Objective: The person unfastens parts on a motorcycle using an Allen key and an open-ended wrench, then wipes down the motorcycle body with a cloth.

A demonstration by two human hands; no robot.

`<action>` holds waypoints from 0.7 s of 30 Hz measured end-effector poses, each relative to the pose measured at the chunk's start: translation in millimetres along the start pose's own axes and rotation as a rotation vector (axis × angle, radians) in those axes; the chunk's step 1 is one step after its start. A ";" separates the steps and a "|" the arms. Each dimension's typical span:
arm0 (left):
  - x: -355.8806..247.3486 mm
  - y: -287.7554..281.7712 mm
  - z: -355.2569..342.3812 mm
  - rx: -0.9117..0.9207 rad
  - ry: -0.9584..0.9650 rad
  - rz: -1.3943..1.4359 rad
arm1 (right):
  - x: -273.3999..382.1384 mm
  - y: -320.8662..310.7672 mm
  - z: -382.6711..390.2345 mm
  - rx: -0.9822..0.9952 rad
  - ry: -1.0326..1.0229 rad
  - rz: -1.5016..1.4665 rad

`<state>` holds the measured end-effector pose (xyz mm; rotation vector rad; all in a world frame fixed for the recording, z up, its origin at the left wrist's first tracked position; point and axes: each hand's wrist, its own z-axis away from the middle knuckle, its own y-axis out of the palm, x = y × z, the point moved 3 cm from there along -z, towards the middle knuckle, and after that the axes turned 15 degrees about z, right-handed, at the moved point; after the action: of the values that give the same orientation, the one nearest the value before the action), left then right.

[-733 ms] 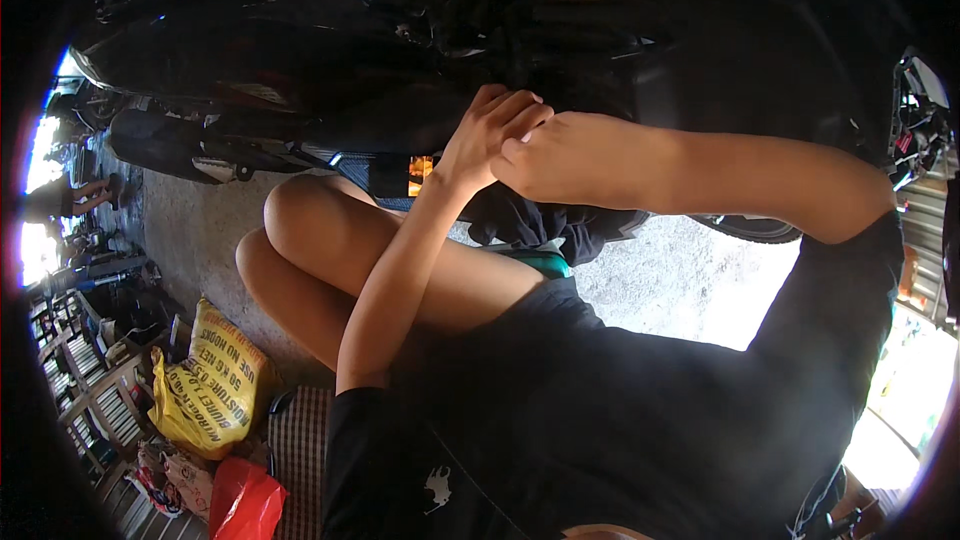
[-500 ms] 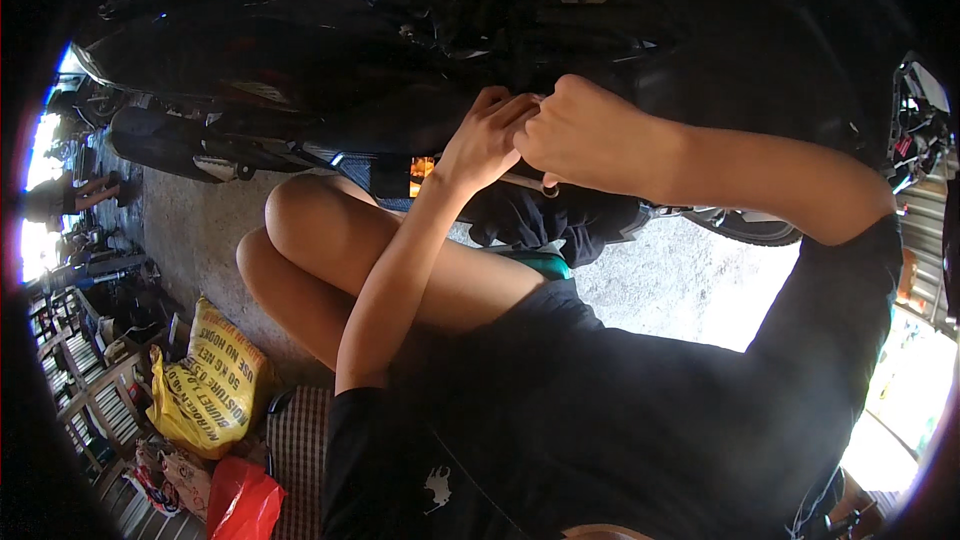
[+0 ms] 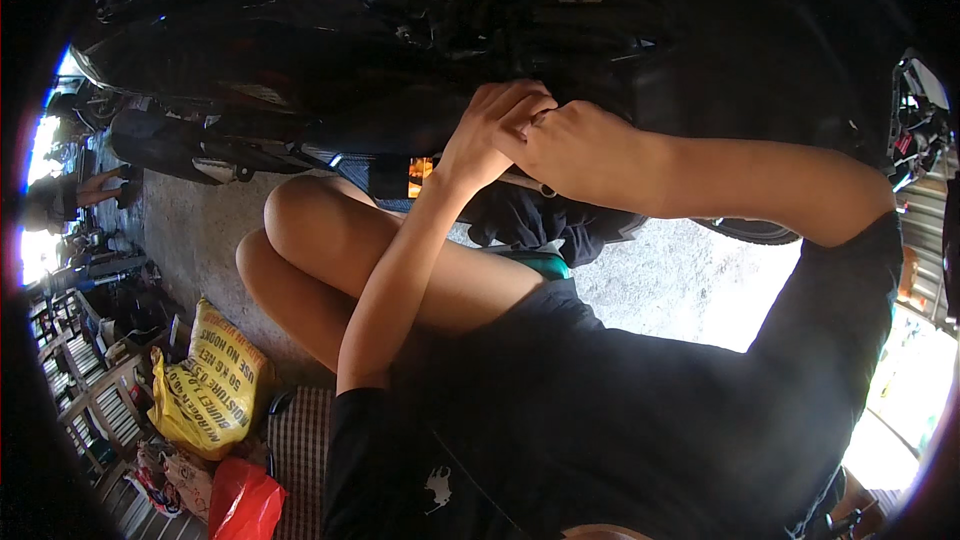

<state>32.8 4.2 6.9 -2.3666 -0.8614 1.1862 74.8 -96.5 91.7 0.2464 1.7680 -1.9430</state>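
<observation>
We hold the left hand [image 3: 492, 135] and right hand [image 3: 600, 158] curled together beside the black, curved, apparently plastic motorcycle bodywork [image 3: 350, 85]; what they grip, we cannot tell. For control, we brace one against the other and apply light, even force.

We find the dark bodywork [image 3: 340, 100] sunk in near-black shade, while the floor [image 3: 670, 285] at right glares almost white. Daylight burns out both side edges, with violet fringing at left. Haze veils the black shirt [image 3: 650, 410]. Our fisheye view bends straight lines toward its rim and darkens into black corners.
</observation>
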 end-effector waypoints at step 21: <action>-1.0 -2.7 7.7 -0.046 -0.040 0.100 | -7.9 -4.3 -3.9 -0.077 -0.135 0.008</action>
<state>25.1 5.9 4.5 -2.4568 -0.7988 1.2693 78.9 -90.6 98.5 0.0935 1.7456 -1.8365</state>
